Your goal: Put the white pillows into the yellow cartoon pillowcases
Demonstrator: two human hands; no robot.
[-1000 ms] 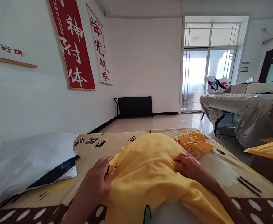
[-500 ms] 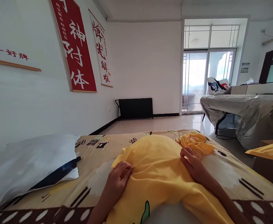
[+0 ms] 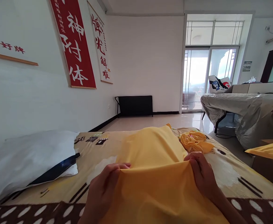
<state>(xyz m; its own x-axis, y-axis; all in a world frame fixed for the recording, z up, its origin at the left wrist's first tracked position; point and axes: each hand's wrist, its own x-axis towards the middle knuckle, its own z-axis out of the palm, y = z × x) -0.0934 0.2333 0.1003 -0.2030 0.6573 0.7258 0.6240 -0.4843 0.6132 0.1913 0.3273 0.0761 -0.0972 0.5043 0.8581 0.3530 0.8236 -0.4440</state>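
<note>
A yellow pillowcase (image 3: 155, 149) lies across the patterned blanket (image 3: 99, 161) in front of me, its near part lifted and pulled taut between my hands. My left hand (image 3: 104, 183) is closed on the fabric at the left, thumb and fingers pinching a fold. On the right, my right hand (image 3: 203, 171) grips the same fold with curled fingers. The cloth hangs from this stretched edge toward me. Whatever lies under it is hidden. Just beyond my right hand sits a crumpled heap of yellow cloth (image 3: 193, 141).
At the left lies a white pillow-like bundle (image 3: 40, 155) with a dark blue strip. A yellow cushion (image 3: 267, 151) rests on a brown box (image 3: 269, 174) at the right. Behind it stands a plastic-covered table (image 3: 241, 102) with boxes. A black folded panel (image 3: 135, 105) leans on the far wall.
Both hands have gripped and raised the near fabric into a taut fold. The pillowcase's far part now lies flatter and extends farther away. The green print and white patch near me are now hidden.
</note>
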